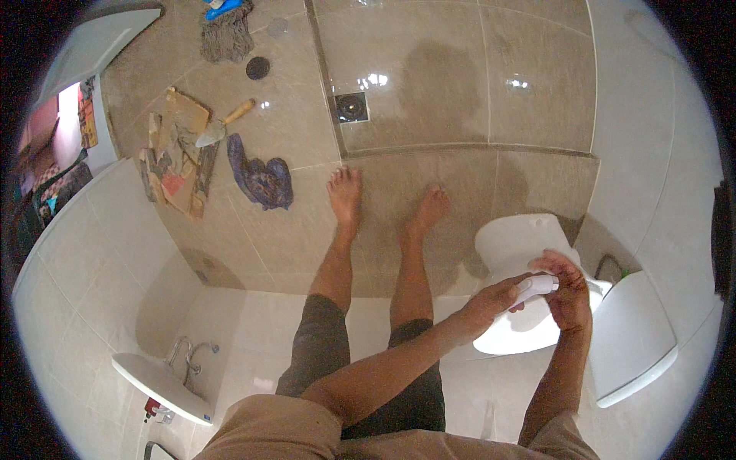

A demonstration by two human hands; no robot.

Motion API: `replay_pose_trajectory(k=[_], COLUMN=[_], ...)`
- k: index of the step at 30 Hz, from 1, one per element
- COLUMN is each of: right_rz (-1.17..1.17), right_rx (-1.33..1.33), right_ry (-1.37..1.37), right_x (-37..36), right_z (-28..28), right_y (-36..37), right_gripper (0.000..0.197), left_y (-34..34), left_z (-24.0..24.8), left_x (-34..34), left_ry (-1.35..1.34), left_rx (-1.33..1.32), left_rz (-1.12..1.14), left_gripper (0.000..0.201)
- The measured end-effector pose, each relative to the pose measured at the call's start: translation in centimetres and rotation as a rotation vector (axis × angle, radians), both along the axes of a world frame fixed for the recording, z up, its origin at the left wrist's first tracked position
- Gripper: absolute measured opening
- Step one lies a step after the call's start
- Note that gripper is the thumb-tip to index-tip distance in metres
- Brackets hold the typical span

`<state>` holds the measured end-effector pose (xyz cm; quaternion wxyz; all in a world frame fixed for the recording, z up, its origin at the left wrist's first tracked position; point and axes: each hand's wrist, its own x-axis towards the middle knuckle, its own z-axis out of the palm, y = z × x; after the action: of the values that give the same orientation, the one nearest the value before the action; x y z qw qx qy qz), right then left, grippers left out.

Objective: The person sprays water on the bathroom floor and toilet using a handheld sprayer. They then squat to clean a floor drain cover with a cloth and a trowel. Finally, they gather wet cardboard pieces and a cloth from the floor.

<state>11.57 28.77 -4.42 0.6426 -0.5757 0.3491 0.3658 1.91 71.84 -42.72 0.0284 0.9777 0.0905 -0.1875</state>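
Note:
My left hand is wrapped round a smooth, white, handle-shaped piece; its exact kind is unclear. At the far end of that piece is my right hand, fingers stretched out and apart, with the palm turned toward it. Whether the palm touches the piece is hard to make out. Both hands are above a white toilet, which they partly cover. The toilet's white tank stands to the right, against the wall.
A square drain lies in the wet tiled floor ahead. To the left are a trowel, cardboard scraps, a dark purple cloth and a mop head. A white washbasin projects at lower left.

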Motion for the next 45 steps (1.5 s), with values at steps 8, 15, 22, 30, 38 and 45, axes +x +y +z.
replay_pose_trajectory(k=[8, 15, 22, 30, 38, 45], right_rz=[0.041, 0.104, -0.116, -0.633, -0.231, -0.026], right_rx=[0.085, 0.314, 0.081, -0.083, -0.175, -0.222], right_ry=[0.243, 0.209, 0.290, 0.063, 0.001, -0.175], right_x=[2.7, 3.9, 3.0, 2.1, 3.7, 1.3], right_z=[-3.2, -9.0, -13.5, -14.7, -6.3, -5.2], right_y=[-2.3, -4.1, -3.8, -4.6, 2.2, 4.2], right_gripper=[0.067, 0.056, 0.062, 0.062, 0.061, 0.055], left_y=[0.5, 0.4, -4.4, -25.0, -30.1, -31.1], left_z=[-3.1, -1.6, 3.2, 24.9, 28.1, 27.9], left_x=[-1.2, -0.8, 0.3, 1.2, 4.3, 5.3], left_ry=[0.001, -0.062, -0.187, 0.102, 0.218, 0.218], left_rx=[-0.042, -0.006, -0.180, -1.496, -1.855, -1.902], left_rz=[0.133, -0.073, 0.027, 0.753, 1.166, 1.244], left_gripper=[0.031, 0.033, 0.035, 0.037, 0.039, 0.041])
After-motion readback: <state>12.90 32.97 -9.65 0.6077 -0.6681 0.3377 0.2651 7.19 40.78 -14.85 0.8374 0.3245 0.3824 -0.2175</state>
